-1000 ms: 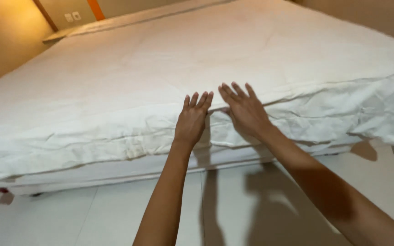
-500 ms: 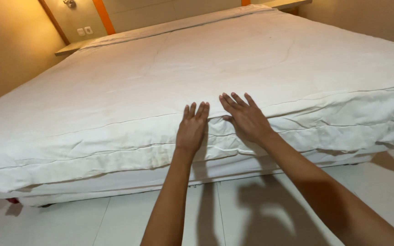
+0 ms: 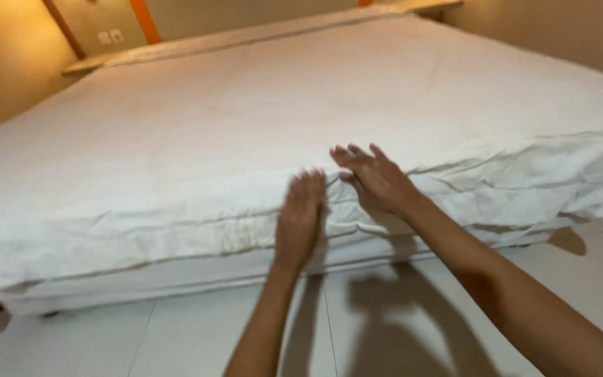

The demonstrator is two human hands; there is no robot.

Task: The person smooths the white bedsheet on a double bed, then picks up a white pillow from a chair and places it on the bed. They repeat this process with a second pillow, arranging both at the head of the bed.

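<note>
Both hands are lying flat and spread, gripping nothing. The left hand point(image 3: 301, 218) is pressing its open palm against the white duvet point(image 3: 301, 139) where the cloth is folding over the near edge of the bed, fingers pointing up and a little blurred. The right hand point(image 3: 378, 183) is resting just beside it, fingers fanned and palm down on the same fold, slightly higher and nearer the top surface. The two hands are almost touching at the fingertips (whether they meet is hard to tell through the blur).

The duvet is covering the whole top of the bed, reaching from the near edge to the far one by the wall. Across the top it is looking fairly smooth, so the spreading seems largely done, as far as can be judged. Along the near side the overhang is bunching into creases, to the left of the hands and more so towards the near right corner, where the cloth is hanging loose and ragged; that drape appears to be what is left to flatten.

Under the overhang the white bed base point(image 3: 176, 276) is showing, standing on a pale tiled floor point(image 3: 141, 342) where both arms are casting shadows. A wooden headboard ledge point(image 3: 92, 64) is running along the far edge, under a wall with an orange stripe point(image 3: 146, 21). No containers are in view.
</note>
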